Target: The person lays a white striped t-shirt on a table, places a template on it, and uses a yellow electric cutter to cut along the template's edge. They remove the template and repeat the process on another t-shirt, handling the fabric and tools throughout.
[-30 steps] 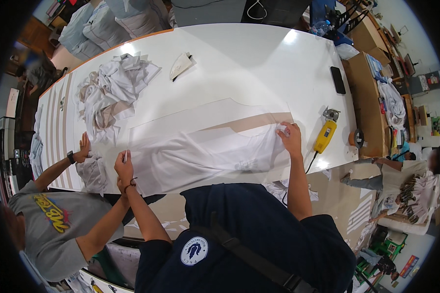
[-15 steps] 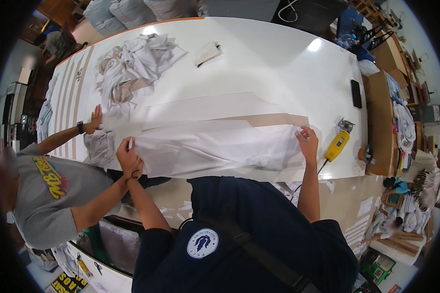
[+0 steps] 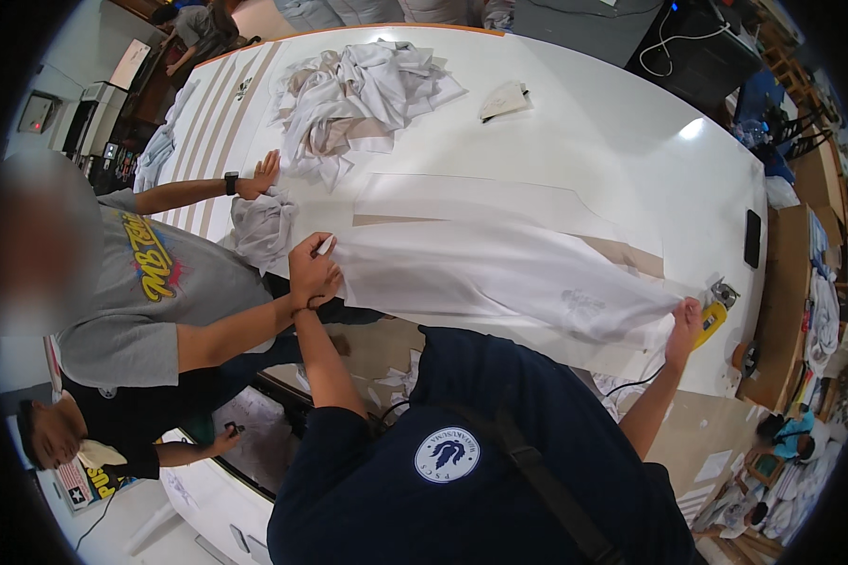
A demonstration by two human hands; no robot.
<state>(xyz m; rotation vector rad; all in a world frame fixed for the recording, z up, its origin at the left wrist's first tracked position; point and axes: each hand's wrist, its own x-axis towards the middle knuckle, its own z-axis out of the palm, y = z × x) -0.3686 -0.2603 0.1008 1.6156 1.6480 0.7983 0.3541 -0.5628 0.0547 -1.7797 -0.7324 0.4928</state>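
Observation:
My left hand [image 3: 309,264] pinches the left end of a long white fabric piece [image 3: 471,278], and my right hand [image 3: 684,326] grips its right end. The fabric lies lengthwise over flat white and tan pieces [image 3: 471,193]. A grey-shirted co-worker's hand [image 3: 326,282] is at my left wrist; their other hand [image 3: 260,175] rests spread on the table beside a crumpled white bundle [image 3: 260,226]. A yellow electric cutter [image 3: 710,326] lies just beside my right hand, partly hidden by it.
A heap of white and tan fabric [image 3: 358,99], a small pale piece [image 3: 503,98] and a black phone [image 3: 752,237] lie on the white table [image 3: 631,141]. Cardboard [image 3: 787,292] stands at right. A black-shirted person [image 3: 85,424] is at lower left.
The view has swung, shifting the table right in the picture. Both my hands still grip the fabric, my right now further right, beside the cutter. A black-shirted person has come into view.

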